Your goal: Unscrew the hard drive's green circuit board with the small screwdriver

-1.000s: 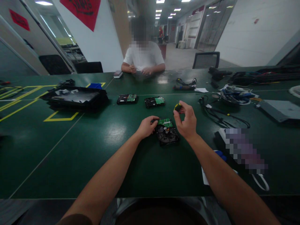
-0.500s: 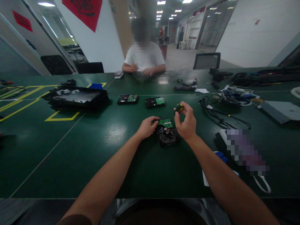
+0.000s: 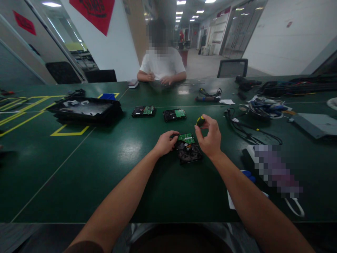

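Note:
A hard drive (image 3: pixel 188 153) lies on the green table with its green circuit board facing up at the far end. My left hand (image 3: pixel 166 143) grips its upper left edge, fingers closed on it. Above the drive's right side, my right hand (image 3: pixel 210 137) pinches the yellow and black handle of a screwdriver (image 3: pixel 200 121). I cannot make out the screwdriver's shaft or tip. Two more hard drives lie beyond: one (image 3: pixel 174 115) just behind my hands, the other (image 3: pixel 143 111) farther left.
Black trays (image 3: pixel 86 109) stand at the left. On the right are black cables (image 3: pixel 244 128), a bundle of wires (image 3: pixel 265 107), a grey metal box (image 3: pixel 316 124) and a blurred-out flat object (image 3: pixel 275 170). A person (image 3: pixel 162 66) sits across the table (image 3: pixel 79 182).
My right hand has shifted very slightly, and the screwdriver handle has turned a little in its fingers. My left hand and the hard drive stay in place.

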The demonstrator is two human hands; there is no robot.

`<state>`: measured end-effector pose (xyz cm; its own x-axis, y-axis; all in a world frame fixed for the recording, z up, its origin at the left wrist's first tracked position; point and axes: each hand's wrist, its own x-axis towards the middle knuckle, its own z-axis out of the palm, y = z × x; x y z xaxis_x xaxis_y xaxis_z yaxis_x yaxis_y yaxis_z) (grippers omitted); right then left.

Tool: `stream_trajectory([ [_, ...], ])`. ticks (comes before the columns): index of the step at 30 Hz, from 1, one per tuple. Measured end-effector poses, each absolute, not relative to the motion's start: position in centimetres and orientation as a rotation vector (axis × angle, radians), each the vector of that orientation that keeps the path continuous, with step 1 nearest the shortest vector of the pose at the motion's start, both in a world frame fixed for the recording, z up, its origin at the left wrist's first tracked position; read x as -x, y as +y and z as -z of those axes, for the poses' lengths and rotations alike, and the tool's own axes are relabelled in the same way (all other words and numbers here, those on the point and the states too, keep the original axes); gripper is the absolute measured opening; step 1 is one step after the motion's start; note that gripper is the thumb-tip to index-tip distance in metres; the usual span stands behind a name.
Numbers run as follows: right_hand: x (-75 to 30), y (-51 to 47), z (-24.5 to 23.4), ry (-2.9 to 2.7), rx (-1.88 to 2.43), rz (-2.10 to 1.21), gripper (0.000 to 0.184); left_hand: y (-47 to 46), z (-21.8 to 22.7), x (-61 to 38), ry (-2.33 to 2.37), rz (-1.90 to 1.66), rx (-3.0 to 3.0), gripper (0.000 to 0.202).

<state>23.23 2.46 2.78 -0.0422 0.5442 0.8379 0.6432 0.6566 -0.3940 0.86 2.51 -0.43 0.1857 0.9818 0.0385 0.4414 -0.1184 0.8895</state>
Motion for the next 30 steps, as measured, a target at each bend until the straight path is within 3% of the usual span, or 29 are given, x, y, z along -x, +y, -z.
stream_trajectory([
  [30, -23.13, 2.52, -2.49, -1.698, 0.968, 0.078, 0.064, 2.54, 0.53, -0.78, 1.353, -0.864, -1.681, 0.034],
])
